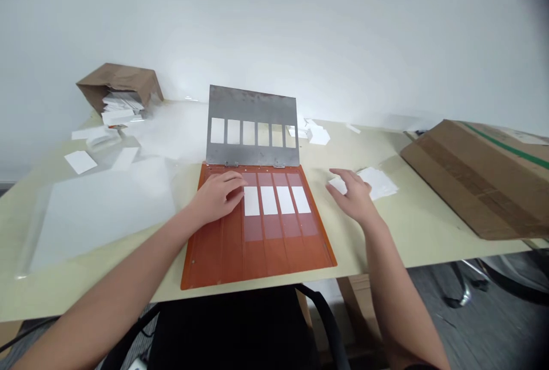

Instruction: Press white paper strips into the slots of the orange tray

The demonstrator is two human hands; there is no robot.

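An orange board (274, 255) with long slots lies on the table, and a grey metal plate (253, 104) with a row of rectangular windows stands hinged up at its far edge. Several white cards (269, 201) sit side by side in the slots. My left hand (223, 194) rests over the board's left part, fingers bent and slightly apart, tips at the edge of the leftmost card (251, 202). To the right of the board, my right hand (354, 191) hovers with thumb and index finger apart around a white card (337, 185), beside a loose pile of white cards (378, 183).
A brown paper bag (115, 78) spilling white cards lies at the back left. Clear plastic sheeting (103, 210) covers the table's left side. More cards (318, 134) lie behind the plate. A large cardboard box (484, 175) occupies the right end.
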